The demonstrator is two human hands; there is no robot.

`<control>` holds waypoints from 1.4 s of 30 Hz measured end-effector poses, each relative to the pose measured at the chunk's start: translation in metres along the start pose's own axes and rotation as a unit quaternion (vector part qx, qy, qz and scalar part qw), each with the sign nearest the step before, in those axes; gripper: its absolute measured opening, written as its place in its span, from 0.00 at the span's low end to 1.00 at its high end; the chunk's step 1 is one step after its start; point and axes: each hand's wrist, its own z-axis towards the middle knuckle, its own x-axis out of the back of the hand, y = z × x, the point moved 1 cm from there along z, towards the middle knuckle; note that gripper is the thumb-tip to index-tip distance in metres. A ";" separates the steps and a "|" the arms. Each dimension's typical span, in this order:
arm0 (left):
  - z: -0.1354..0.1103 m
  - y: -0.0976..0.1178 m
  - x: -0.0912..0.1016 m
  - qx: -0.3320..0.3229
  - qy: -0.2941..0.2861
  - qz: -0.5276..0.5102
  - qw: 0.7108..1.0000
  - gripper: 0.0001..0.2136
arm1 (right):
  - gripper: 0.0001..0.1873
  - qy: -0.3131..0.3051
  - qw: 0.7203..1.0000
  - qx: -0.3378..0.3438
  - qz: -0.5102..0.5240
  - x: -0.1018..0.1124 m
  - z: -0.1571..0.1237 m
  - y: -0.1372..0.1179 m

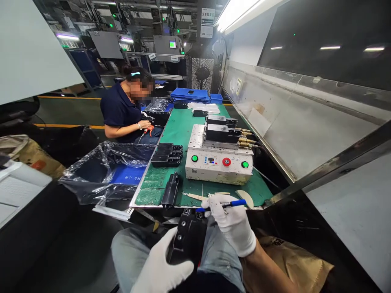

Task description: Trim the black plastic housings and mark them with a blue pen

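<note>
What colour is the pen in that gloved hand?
The pen is blue, clearest in the head view.

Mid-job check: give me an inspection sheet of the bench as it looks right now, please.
Surface: green mat, scuffed near the front edge.
Job's things: black part on the lap; blue pen at its top end.
Clutter: stack of black parts, loose part at the edge, pale scrapers, white machine.
Hands: left hand grips the black part; right hand holds the blue pen; both gloved.
Cables: brass fittings at the machine's right; thin cable trails off.
Surroundings: co-worker seated left, plastic-lined bin, fan behind.
</note>
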 end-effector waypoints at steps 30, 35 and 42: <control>0.005 -0.008 0.005 -0.064 0.003 0.019 0.998 0.33 | 0.11 -0.061 0.986 0.116 -0.101 -0.010 -0.022 0.009; 0.009 -0.005 0.004 -0.065 0.024 0.033 0.997 0.25 | 0.15 -0.046 0.981 0.151 -0.108 -0.014 -0.029 -0.006; 0.010 -0.003 0.000 -0.067 0.032 0.014 0.997 0.20 | 0.15 -0.069 0.978 0.140 -0.138 -0.025 -0.029 0.008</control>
